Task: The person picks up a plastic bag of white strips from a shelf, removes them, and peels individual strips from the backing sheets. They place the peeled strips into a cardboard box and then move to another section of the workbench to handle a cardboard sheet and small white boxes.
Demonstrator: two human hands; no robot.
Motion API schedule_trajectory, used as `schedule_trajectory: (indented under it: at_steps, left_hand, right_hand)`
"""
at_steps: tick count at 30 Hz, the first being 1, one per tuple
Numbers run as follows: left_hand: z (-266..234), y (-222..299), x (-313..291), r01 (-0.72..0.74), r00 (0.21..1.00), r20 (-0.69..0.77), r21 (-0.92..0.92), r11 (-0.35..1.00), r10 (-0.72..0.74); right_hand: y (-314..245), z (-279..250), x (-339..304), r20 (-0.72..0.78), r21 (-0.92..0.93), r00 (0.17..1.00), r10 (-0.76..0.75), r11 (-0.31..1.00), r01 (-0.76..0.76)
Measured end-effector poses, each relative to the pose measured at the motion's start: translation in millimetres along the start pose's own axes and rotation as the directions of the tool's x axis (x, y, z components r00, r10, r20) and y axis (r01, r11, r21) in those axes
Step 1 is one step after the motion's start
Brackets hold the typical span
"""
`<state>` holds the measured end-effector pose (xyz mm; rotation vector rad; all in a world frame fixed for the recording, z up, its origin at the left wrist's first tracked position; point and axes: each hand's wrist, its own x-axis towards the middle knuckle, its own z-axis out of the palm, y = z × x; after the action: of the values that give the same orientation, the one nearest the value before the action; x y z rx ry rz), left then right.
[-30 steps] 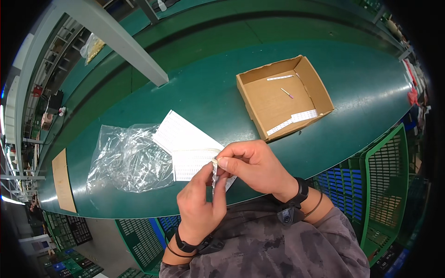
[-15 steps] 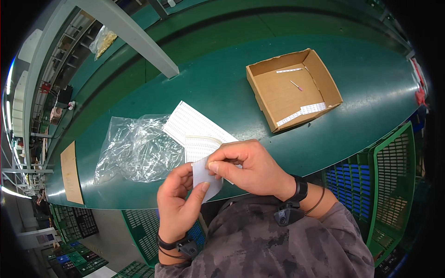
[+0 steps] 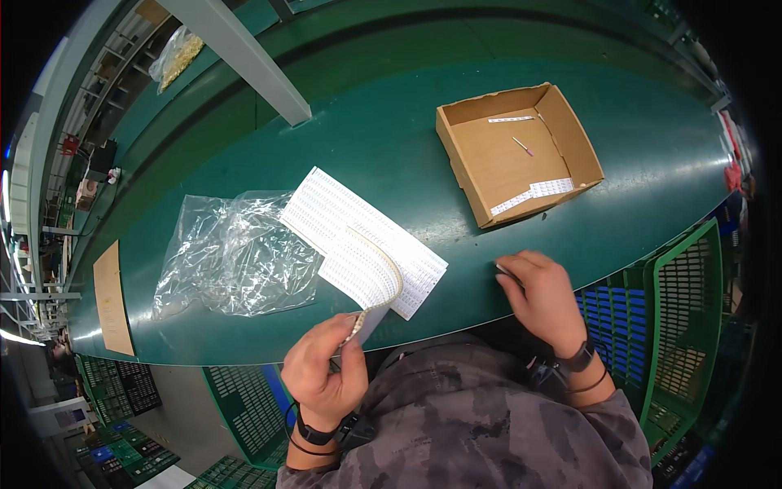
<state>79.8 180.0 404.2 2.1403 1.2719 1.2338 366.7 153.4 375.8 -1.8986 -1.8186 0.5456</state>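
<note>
My left hand [image 3: 330,367] pinches the near end of a curled label sheet [image 3: 366,273], white with rows of small print and a yellowish edge. The sheet bends up from the table to my fingers. Beneath it lie flat printed sheets [image 3: 326,200], overlapping at an angle. Off to the right, my right hand [image 3: 538,293] is over the table's near edge, thumb and fingertips closed together. A tiny pale bit shows at its fingertips, too small to name.
A crumpled clear plastic bag [image 3: 236,257] lies left of the sheets. The open cardboard box [image 3: 481,163] at the far right holds label strips [image 3: 551,188] and a thin stick [image 3: 523,147]. A brown card [image 3: 112,297] lies far left. Green crates [image 3: 680,318] stand below the table's edge.
My right hand has come away from the sheet and moved right, toward the box's near side. My left hand keeps its hold on the sheet, slightly lower, and the sheet now curls more openly.
</note>
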Motion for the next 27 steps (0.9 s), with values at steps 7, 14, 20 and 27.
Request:
schedule_trajectory:
  at_steps: [7, 14, 20, 27]
  left_hand:
    - [14, 0, -3, -0.146, 0.987, 0.068, -0.038, 0.989, 0.148]
    - [18, -10, -10, -0.235, 0.944, 0.207, -0.132, 0.963, 0.259]
    - [28, -22, -15, -0.239, 0.916, 0.265, -0.241, 0.941, 0.300]
    - [33, -28, -18, -0.244, 0.920, 0.246, -0.251, 0.937, 0.305]
  right_hand:
    - [-23, 12, 18, 0.032, 0.453, 0.999, -0.005, 0.892, -0.010]
    - [-47, 74, 88, 0.235, 0.533, 0.969, -0.077, 0.844, -0.062]
    - [-61, 83, 106, 0.272, 0.317, 0.960, -0.073, 0.948, -0.018]
    - [-70, 93, 124, 0.095, 0.141, 0.987, -0.130, 0.983, 0.116]
